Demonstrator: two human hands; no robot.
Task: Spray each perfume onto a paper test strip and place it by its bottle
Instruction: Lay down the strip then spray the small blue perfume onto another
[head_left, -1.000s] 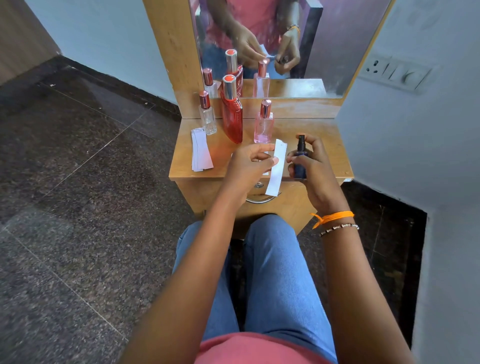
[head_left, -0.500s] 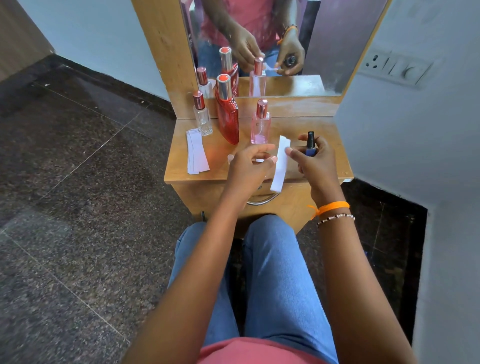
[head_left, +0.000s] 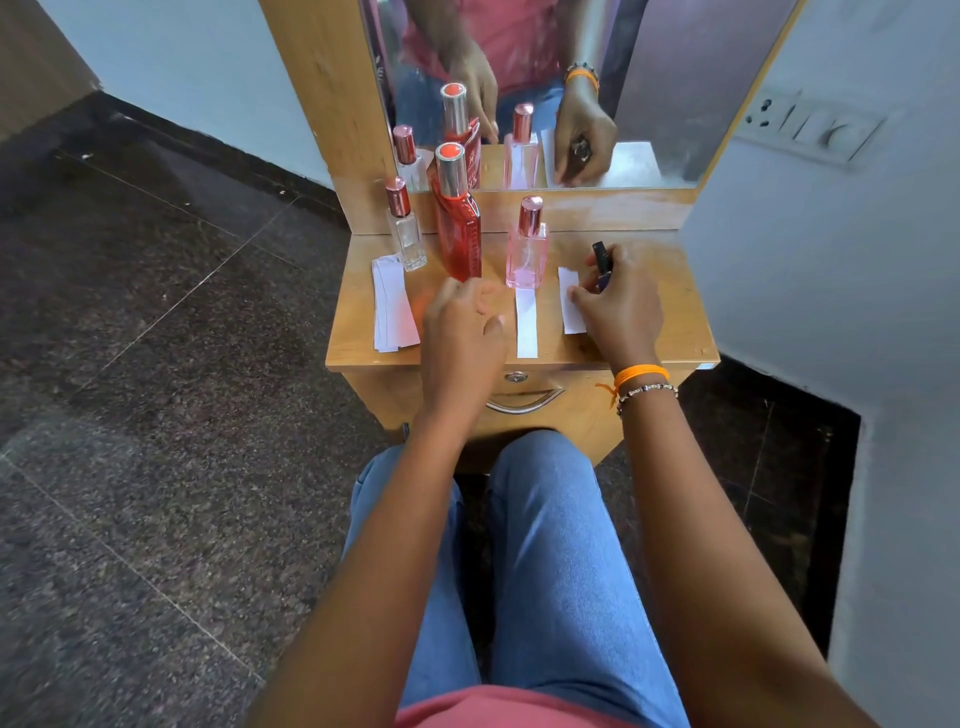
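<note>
Paper strip (head_left: 569, 299) that the left hand (head_left: 464, 332) pinched up beside the dark blue spray bottle (head_left: 602, 265) half a second ago now lies flat on the table (head_left: 670, 312), just right of the pink bottle (head_left: 527, 247), so this scent looks tested and the red bottle (head_left: 460, 223) likely comes next. Left fingers are now loosely curled on nothing; the right hand (head_left: 618, 306) is clamped on the blue bottle, hiding most of it and the strip's right edge.

Head view: I look steeply down from above my lap, close to the small wooden surface (head_left: 670, 291).
Facing: forward, toward the wood-framed mirror (head_left: 649, 78).
</note>
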